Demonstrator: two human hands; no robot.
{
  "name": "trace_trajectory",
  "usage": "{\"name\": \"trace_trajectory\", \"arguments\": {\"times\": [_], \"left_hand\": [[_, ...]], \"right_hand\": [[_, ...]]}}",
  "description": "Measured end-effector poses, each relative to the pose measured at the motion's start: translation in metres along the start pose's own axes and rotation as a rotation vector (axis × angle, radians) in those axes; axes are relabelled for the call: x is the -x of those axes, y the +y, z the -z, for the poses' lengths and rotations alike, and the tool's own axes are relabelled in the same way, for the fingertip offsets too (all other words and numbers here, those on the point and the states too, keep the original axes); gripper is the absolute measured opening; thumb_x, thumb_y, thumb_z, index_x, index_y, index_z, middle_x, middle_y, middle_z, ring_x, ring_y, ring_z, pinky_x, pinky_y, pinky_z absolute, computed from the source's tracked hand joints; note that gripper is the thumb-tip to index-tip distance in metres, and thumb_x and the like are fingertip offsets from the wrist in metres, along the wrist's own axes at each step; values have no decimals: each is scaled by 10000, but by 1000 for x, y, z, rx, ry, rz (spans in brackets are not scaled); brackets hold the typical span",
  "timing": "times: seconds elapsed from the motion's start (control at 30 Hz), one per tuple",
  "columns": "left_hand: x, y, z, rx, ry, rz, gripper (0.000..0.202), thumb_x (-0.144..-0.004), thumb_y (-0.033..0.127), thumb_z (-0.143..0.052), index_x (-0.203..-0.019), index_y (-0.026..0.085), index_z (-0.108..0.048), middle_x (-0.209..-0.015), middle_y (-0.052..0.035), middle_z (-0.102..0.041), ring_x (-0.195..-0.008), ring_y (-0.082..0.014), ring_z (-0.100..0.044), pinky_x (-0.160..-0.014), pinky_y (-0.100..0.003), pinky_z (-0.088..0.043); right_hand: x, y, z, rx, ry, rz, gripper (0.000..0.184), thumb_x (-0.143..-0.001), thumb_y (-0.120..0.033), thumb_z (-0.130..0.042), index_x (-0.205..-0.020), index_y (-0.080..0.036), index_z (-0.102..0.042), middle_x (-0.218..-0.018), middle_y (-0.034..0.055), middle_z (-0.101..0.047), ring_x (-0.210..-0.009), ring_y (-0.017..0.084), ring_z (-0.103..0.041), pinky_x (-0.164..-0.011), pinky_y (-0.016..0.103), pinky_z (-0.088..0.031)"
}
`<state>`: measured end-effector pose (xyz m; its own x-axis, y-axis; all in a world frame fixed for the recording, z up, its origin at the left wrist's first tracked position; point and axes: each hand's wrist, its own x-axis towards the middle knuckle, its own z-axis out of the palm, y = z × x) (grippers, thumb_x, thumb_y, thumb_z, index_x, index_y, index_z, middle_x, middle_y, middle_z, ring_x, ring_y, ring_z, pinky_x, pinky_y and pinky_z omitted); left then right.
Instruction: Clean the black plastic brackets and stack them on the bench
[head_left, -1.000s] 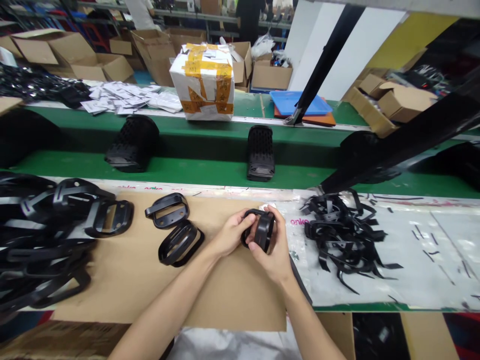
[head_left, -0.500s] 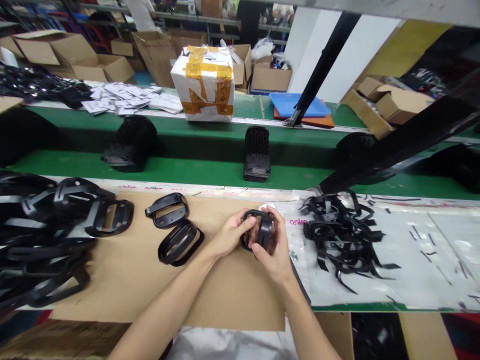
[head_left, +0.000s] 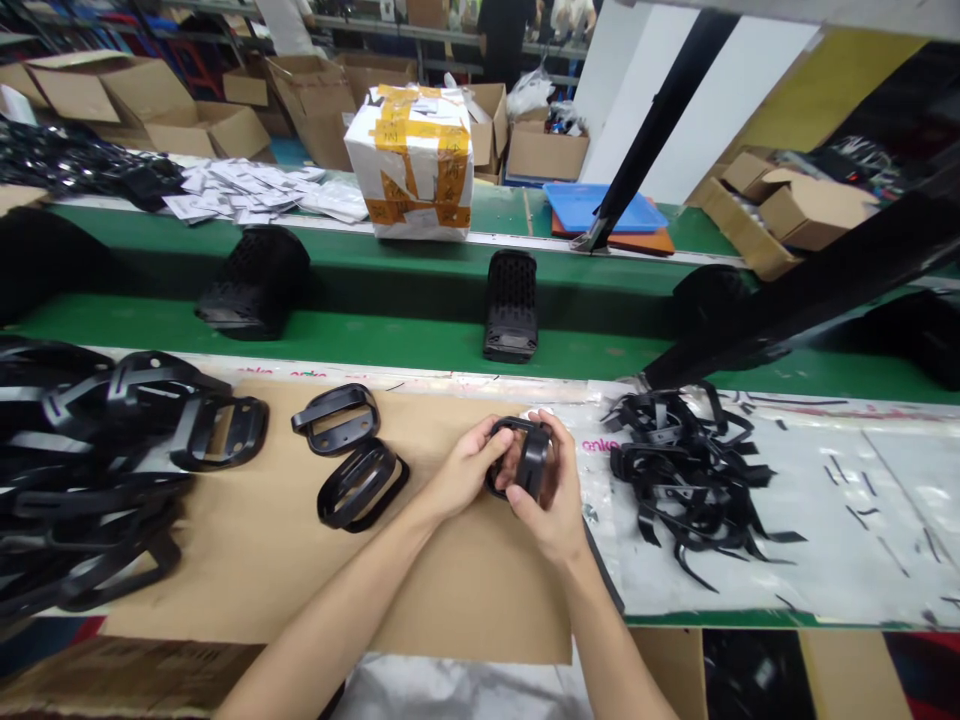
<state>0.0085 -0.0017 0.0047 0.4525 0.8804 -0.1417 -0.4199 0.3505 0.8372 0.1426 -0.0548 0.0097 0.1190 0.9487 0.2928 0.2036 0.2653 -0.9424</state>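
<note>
Both of my hands hold one black plastic oval frame with a raised band [head_left: 534,462] above the brown cardboard sheet [head_left: 480,590]. My left hand [head_left: 469,465] pinches its left rim with thumb and fingers. Around its right side, the fingers and thumb of my right hand [head_left: 555,500] are closed. Two similar black frames lie on the cardboard to the left, an upper frame [head_left: 337,420] and a lower frame [head_left: 362,486]. Beyond them is a large heap of black frames [head_left: 90,470]. To the right of my hands sits a tangled pile of black strips [head_left: 690,470].
A green conveyor belt [head_left: 390,345] runs behind the work surface, carrying several black moulded parts, one a perforated part [head_left: 511,305]. A slanted black post [head_left: 780,270] rises at the right. Farther back stand a taped white box [head_left: 411,165] and a blue tray [head_left: 607,207].
My hands keep hold of the same frame, which has turned very slightly. The whole view has shifted a little; the other pieces stay where they lay.
</note>
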Motion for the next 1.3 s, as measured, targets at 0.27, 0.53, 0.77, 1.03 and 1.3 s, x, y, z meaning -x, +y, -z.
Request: {"name": "trace_trajectory", "arguments": {"times": [0.27, 0.53, 0.77, 1.03, 1.3], "left_hand": [[0, 13, 0, 343, -127, 170, 403, -849, 512, -783, -878, 173, -567, -678, 45, -488, -517, -76, -444, -514, -216, -372], [-3, 19, 17, 445, -220, 486, 349, -918, 472, -711, -865, 136, -634, -702, -4, -549, -588, -124, -538, -632, -265, -486], [1, 20, 15, 483, -286, 534, 282, -931, 380, -707, -830, 123, -648, -672, -3, -535, -613, -120, -507, -679, -270, -491], [1, 16, 12, 378, -209, 481, 424, -743, 473, -896, -784, 115, -673, -638, -20, -621, -587, -149, -623, -640, -280, -529], [5, 20, 7, 342, -228, 423, 430, -763, 492, -883, -776, 117, -672, -618, -14, -648, -536, -138, -642, -594, -259, -536]], "right_hand": [[-3, 0, 4, -44, -40, 13, 829, -874, -678, -683, -1525, -267, -375, -1525, 149, -508, -1389, 346, -556, -1154, 514, -480], [3, -4, 19, -276, -182, -144, 897, -813, -674, -755, -1534, -288, -385, -1551, 141, -472, -1343, 368, -580, -1084, 539, -532], [9, -11, 28, -431, -272, -242, 886, -807, -572, -813, -1540, -334, -376, -1590, 129, -417, -1276, 375, -635, -926, 487, -627], [3, -17, 38, -353, -303, -194, 896, -798, -618, -802, -1545, -307, -419, -1542, 128, -518, -1259, 361, -638, -962, 469, -589], [3, -16, 44, -237, -284, -158, 1049, -742, -718, -783, -1584, -225, -395, -1539, 170, -520, -1290, 388, -606, -969, 478, -566]]}}
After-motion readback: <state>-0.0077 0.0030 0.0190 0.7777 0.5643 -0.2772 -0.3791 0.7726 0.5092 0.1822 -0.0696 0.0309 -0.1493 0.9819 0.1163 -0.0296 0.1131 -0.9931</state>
